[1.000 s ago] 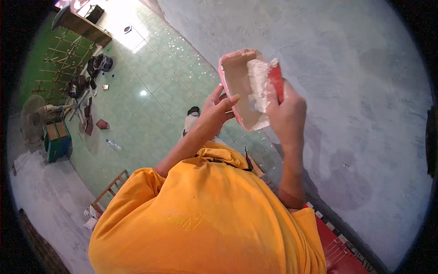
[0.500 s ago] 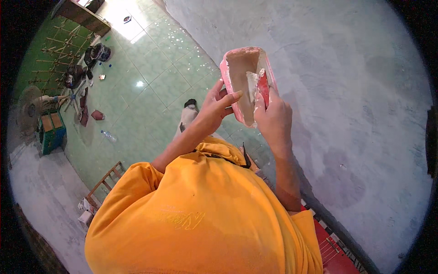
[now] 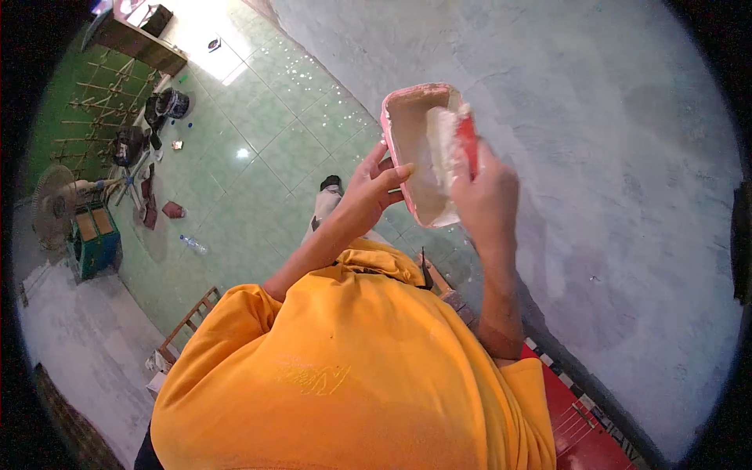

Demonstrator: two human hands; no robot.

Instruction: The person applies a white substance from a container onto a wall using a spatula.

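Note:
A pink, roughly rectangular tub (image 3: 412, 117), crusted pale along its rim and smeared inside, is held up in front of me. My left hand (image 3: 374, 184) grips its left side, thumb over the rim. My right hand (image 3: 486, 196) is closed on the red handle of a scraper (image 3: 466, 137) whose blade, somewhat blurred, carries white paste over the tub's right half.
A pale plastered wall (image 3: 595, 141) fills the right side. Green floor tiles (image 3: 266, 125) show white specks. At left stand a fan (image 3: 55, 204), a teal box (image 3: 95, 243), dark buckets and clutter (image 3: 172, 104); lower down, a wooden frame (image 3: 184, 321) and a red surface (image 3: 572, 423).
Half a second ago the scraper was lower in the tub with less white showing; now my right hand has shifted rightward and the paste-coated blade is turned more into view.

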